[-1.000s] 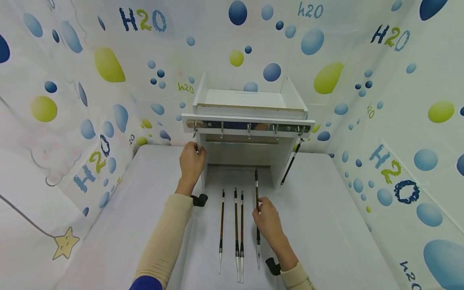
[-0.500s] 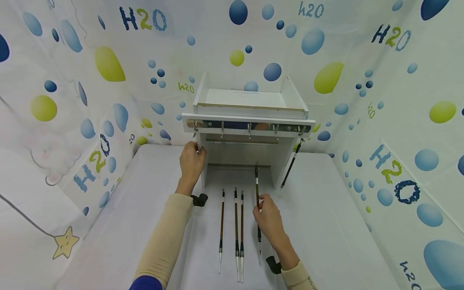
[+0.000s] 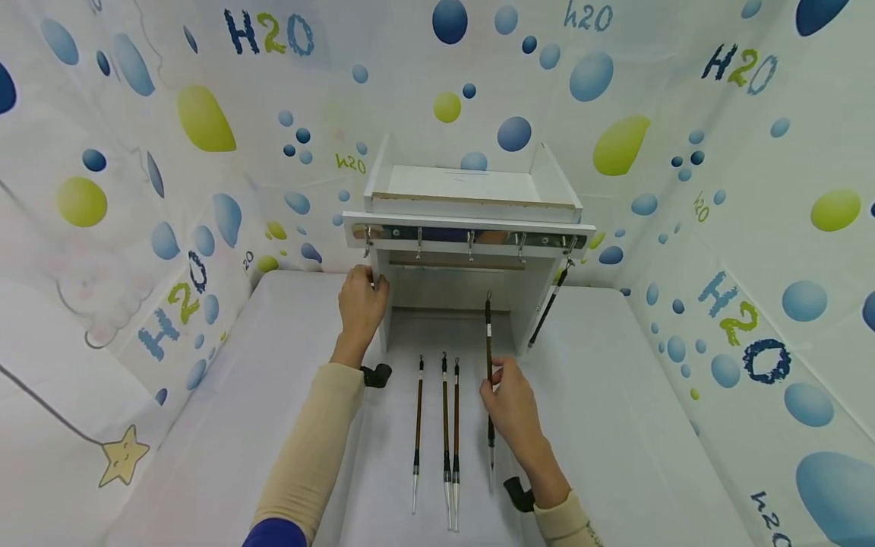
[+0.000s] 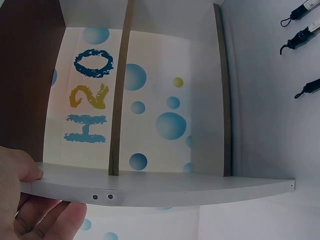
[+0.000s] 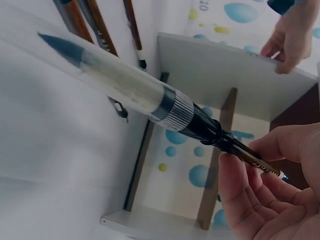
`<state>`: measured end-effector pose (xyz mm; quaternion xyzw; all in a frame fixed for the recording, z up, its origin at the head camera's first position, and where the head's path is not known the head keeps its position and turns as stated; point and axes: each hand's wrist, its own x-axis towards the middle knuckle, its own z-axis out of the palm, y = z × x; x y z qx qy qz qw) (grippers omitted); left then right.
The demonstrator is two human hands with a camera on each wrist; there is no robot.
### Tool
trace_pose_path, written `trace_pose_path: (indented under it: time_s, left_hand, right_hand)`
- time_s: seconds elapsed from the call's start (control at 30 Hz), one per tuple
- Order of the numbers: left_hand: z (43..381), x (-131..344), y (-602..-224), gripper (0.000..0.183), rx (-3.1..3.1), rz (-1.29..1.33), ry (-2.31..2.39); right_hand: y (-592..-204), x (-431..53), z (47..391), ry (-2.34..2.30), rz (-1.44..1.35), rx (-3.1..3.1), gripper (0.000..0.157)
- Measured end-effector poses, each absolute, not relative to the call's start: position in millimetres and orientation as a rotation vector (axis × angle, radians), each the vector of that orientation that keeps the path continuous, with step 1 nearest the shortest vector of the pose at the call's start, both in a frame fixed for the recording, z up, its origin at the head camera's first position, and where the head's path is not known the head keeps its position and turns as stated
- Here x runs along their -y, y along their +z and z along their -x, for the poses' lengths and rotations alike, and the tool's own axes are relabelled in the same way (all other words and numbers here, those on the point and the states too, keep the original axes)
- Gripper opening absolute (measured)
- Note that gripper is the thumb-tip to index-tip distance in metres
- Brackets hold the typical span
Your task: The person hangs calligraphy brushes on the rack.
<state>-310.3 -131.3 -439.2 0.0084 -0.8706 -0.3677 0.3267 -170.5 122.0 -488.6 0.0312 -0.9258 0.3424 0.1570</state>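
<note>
A white wooden shelf (image 3: 478,225) with a metal hook rail (image 3: 444,236) stands on the table. My left hand (image 3: 362,300) grips its left side panel (image 4: 165,194), thumb inside and fingers outside. My right hand (image 3: 514,399) pinches a calligraphy brush (image 3: 488,334) by its brown handle, in front of the shelf. Its loop end points at the shelf; its dark tip (image 5: 62,47) sits inside a clear cap. Another calligraphy brush (image 3: 550,308) hangs from the rightmost hook. Between my hands lie three more capped brushes, a left one (image 3: 418,418) and a close pair (image 3: 451,433).
The white table (image 3: 629,425) extends to both sides. Patterned white sheeting (image 3: 403,61) encloses it at the back and sides. Dark wrist-worn pieces, one on the left (image 3: 377,376) and one on the right (image 3: 518,494), stick out from the wrists.
My right hand has moved the brush forward toward the shelf and slightly right. My left hand keeps its grip on the side panel. The brushes on the table stay put.
</note>
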Motion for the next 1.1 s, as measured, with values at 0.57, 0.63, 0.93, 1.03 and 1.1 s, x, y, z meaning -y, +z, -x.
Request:
trace_pose_path:
  time_s: [0.57, 0.63, 0.93, 1.03, 1.1]
  left_hand:
    - [310.3, 131.9, -436.2, 0.020, 2.286, -0.023, -0.979]
    - [310.0, 131.7, -436.1, 0.021, 2.288, -0.023, -0.984]
    - [311.0, 131.4, -438.4, 0.020, 2.283, -0.025, -0.971]
    - [311.7, 131.5, -439.4, 0.020, 2.281, -0.024, -0.960]
    - [312.0, 131.7, -439.9, 0.020, 2.277, -0.020, -0.960]
  right_hand:
    - [-456.8, -131.2, 170.7, 0.999, -0.090, 2.559, 0.034]
    - [-452.9, -132.1, 171.3, 1.000, -0.088, 2.550, 0.034]
    - [-441.1, -138.0, 172.9, 1.016, -0.078, 2.513, 0.034]
    - [-440.0, -139.8, 173.5, 1.018, -0.075, 2.510, 0.034]
    - [-440.1, -140.8, 174.1, 1.022, -0.073, 2.506, 0.034]
